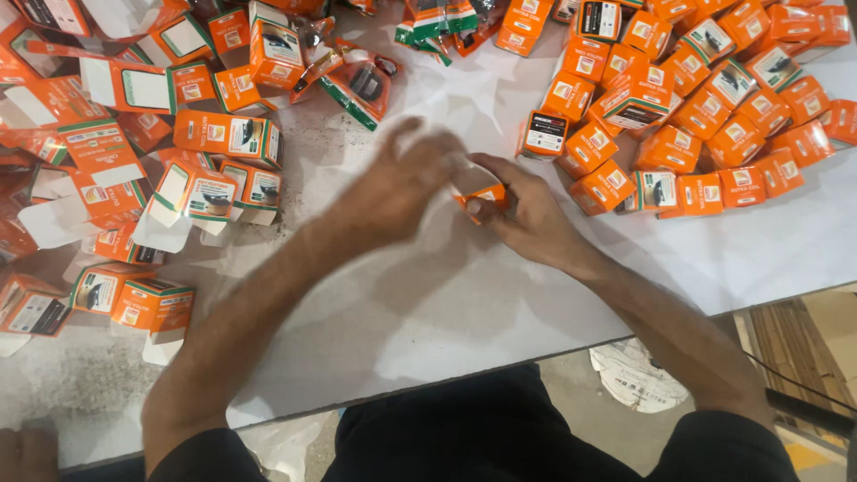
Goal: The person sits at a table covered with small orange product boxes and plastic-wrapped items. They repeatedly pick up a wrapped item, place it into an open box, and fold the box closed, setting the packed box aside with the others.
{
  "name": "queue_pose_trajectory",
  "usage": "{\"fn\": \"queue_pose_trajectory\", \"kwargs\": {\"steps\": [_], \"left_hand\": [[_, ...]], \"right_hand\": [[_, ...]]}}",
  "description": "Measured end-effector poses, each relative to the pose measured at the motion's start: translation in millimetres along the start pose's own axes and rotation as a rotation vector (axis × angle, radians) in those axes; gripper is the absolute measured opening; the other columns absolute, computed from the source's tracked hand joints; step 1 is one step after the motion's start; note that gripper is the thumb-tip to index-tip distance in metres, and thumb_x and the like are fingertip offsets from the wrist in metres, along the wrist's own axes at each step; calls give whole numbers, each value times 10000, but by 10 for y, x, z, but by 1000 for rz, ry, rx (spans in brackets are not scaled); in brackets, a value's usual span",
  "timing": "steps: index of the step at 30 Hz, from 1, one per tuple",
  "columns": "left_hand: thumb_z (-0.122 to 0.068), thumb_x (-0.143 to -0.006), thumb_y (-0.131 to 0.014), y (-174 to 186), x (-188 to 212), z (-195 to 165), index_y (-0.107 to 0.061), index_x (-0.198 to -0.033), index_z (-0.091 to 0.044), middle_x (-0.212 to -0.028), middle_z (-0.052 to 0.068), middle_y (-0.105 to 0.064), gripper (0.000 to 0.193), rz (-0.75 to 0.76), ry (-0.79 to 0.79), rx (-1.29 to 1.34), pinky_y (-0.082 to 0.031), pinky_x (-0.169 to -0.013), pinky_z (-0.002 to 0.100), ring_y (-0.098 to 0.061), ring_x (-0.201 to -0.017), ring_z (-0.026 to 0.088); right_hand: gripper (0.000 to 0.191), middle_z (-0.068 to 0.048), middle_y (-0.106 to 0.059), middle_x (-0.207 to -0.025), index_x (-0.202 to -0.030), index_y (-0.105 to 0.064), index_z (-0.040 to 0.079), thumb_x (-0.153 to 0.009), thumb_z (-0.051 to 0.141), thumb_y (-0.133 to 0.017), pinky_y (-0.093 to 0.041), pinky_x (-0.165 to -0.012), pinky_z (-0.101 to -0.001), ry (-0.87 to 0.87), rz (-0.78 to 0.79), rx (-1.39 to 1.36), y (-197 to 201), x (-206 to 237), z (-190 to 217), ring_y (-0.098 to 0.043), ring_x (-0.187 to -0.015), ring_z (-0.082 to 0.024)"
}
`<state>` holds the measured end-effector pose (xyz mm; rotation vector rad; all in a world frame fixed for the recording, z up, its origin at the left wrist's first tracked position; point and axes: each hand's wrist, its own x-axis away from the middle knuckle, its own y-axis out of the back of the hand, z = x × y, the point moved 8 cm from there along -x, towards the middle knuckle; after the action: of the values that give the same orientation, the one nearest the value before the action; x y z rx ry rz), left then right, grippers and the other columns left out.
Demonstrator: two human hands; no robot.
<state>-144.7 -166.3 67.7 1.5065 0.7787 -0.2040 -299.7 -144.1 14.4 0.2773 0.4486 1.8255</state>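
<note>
My two hands meet over the middle of the white table [420, 303]. A small orange carton [486, 195] sits between them. My right hand [527, 214] grips it from the right, fingers curled around it. My left hand [402, 183] is blurred and touches the carton's upper flap from the left. Most of the carton is hidden by my fingers.
A heap of shut orange cartons [705, 107] lies at the right rear. Open cartons with white flaps up [187, 192] are scattered at the left. Plastic-wrapped packets [361, 85] lie at the rear centre. Another person's hand [27, 455] shows at the lower left corner.
</note>
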Motion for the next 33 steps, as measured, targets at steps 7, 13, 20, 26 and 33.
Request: {"fn": "queue_pose_trajectory", "kwargs": {"steps": [7, 13, 20, 26, 33], "left_hand": [[-92, -918, -732, -303, -12, 1361, -611, -1169, 53, -1102, 252, -550, 315, 96, 562, -414, -556, -636, 470, -662, -861, 386], [20, -833, -797, -55, 393, 917, -633, -1020, -6, -1303, 341, -525, 249, -21, 474, 37, -543, -674, 500, -681, -810, 410], [122, -749, -794, 469, 707, -229, -543, -936, -116, -1172, 192, -604, 393, -460, 222, 85, -570, -867, 503, -647, -1060, 413], [46, -854, -787, 53, 748, -250, -671, -1276, 20, -1246, 172, -623, 438, -229, 161, 37, -308, -1232, 688, -509, -1421, 428], [-126, -863, -741, 88, 569, -242, -703, -1104, -91, -1245, 312, -556, 247, -194, 431, 15, -311, -1090, 648, -378, -1313, 498]], "right_hand": [[768, -265, -503, -1447, -1560, -219, -32, -1017, 221, -699, -486, -1079, -466, 224, -98, 243, -264, 76, -74, -563, -1323, -398], [660, -256, -525, -1449, -1513, -356, -28, -982, 117, -719, -472, -1126, -463, 341, -6, 320, -271, 130, 142, -563, -1329, -417], [605, -190, -679, -1298, -1291, -628, 18, -770, 136, -911, -537, -1049, -444, 331, -89, 243, -387, -4, 162, -644, -1249, -376], [625, -186, -662, -1321, -1342, -587, 6, -782, 75, -856, -561, -1024, -417, 262, -19, 166, -439, -42, 143, -671, -1223, -351], [619, -211, -639, -1314, -1365, -561, 5, -844, 128, -871, -543, -1008, -428, 304, -30, 168, -443, -39, 266, -639, -1212, -375]]}}
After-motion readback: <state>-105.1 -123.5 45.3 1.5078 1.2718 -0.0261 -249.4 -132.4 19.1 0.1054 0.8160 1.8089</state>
